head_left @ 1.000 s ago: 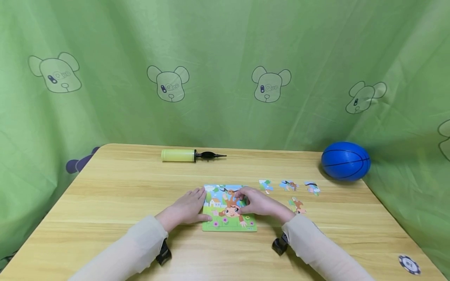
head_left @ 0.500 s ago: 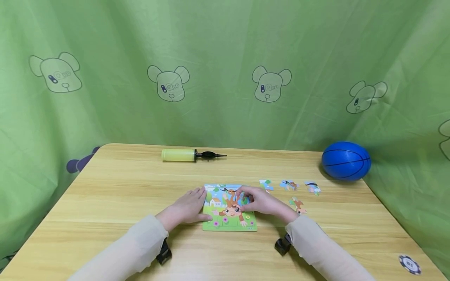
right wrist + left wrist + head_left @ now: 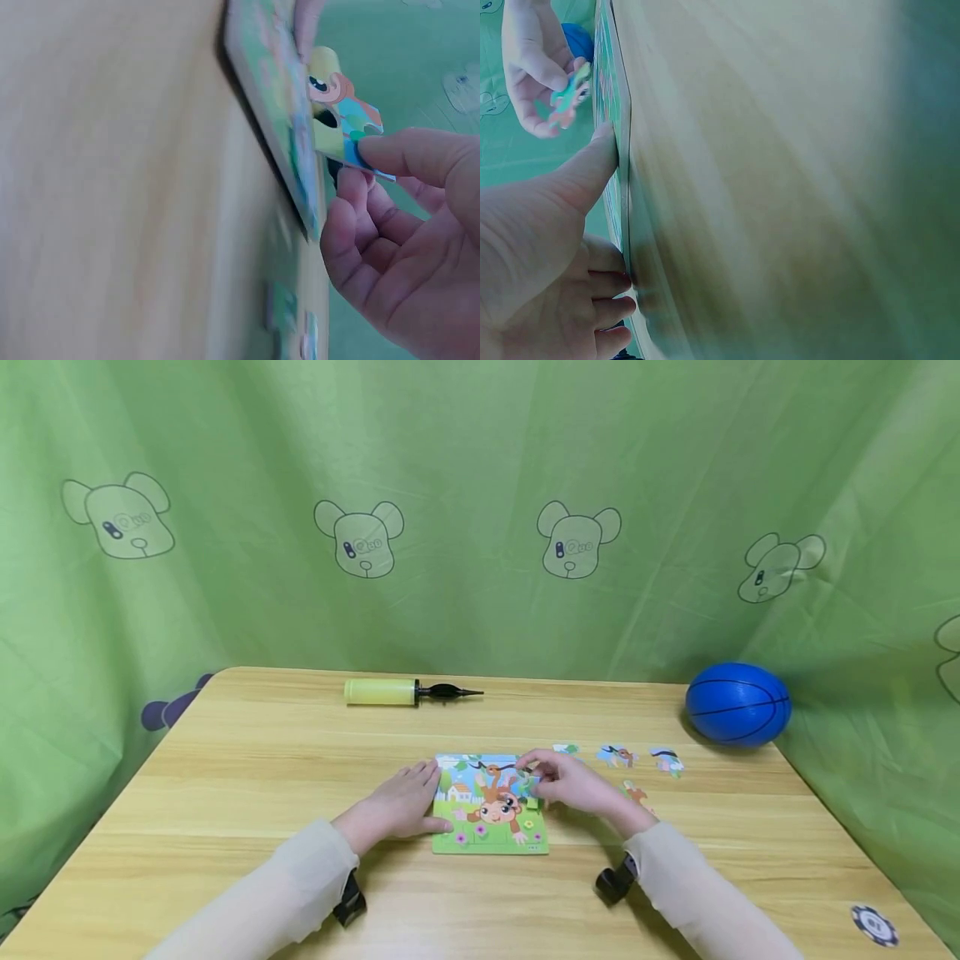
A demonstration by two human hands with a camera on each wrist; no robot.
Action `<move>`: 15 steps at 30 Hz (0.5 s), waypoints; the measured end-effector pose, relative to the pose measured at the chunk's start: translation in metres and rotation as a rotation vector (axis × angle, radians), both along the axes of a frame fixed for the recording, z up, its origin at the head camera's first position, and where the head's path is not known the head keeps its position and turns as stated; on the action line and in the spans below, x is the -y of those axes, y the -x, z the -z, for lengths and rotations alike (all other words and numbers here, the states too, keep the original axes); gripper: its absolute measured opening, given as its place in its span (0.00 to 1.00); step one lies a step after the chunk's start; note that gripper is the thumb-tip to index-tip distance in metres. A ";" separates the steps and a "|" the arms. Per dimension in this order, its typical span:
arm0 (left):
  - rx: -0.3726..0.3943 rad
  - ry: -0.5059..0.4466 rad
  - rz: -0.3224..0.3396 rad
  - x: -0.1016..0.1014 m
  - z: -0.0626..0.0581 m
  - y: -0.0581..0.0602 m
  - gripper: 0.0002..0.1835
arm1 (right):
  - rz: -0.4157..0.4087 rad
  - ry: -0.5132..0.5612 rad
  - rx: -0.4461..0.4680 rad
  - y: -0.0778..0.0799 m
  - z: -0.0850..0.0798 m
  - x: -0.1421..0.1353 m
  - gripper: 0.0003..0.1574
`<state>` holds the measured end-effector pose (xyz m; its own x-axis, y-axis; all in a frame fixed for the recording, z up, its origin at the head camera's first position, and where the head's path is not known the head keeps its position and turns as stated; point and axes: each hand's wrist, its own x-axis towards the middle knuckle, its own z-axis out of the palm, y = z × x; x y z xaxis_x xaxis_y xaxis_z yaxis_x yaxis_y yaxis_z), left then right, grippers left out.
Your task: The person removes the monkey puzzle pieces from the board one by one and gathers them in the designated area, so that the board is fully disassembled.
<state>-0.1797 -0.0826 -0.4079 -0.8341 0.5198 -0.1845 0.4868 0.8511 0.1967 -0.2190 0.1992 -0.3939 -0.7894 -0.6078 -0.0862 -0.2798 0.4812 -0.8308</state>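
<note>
A jigsaw puzzle board (image 3: 487,845) with a monkey picture lies flat at the middle of the table. My left hand (image 3: 397,803) rests at its left side, thumb pressing on the board's face and the other fingers along its edge. Over the board's right part, my right hand (image 3: 576,783) pinches a puzzle piece (image 3: 351,120) between thumb and fingers. That piece shows an eye, brown, blue and green, and it is tilted, raised off the board in both wrist views. Loose puzzle pieces lie to the right, among them one with a bird-like figure (image 3: 617,756) and a brown one (image 3: 635,792).
A yellow hand pump (image 3: 381,692) with a black nozzle lies near the back edge. At the back right corner sits a blue ball (image 3: 738,704) with black lines. A round chip (image 3: 873,926) lies at the front right. Green curtain (image 3: 480,593) hangs behind the table.
My right hand has moved to the right and up from the monkey's face, with the pinched puzzle piece now showing beneath its fingers. The left hand has stayed in place.
</note>
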 end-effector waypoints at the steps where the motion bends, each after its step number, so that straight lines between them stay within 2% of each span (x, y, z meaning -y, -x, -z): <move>1: 0.000 -0.002 0.000 0.000 0.000 0.000 0.48 | 0.017 0.020 0.019 0.000 -0.002 -0.003 0.21; 8: 0.005 -0.003 0.005 -0.001 -0.003 -0.001 0.47 | 0.135 0.110 0.096 -0.003 -0.013 -0.034 0.18; 15: 0.008 -0.007 -0.003 -0.001 -0.002 -0.001 0.47 | 0.241 0.089 0.037 -0.011 -0.023 -0.069 0.16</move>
<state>-0.1788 -0.0820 -0.4062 -0.8341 0.5190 -0.1871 0.4830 0.8509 0.2067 -0.2076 0.2686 -0.3706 -0.9095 -0.4095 -0.0719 -0.1350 0.4545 -0.8805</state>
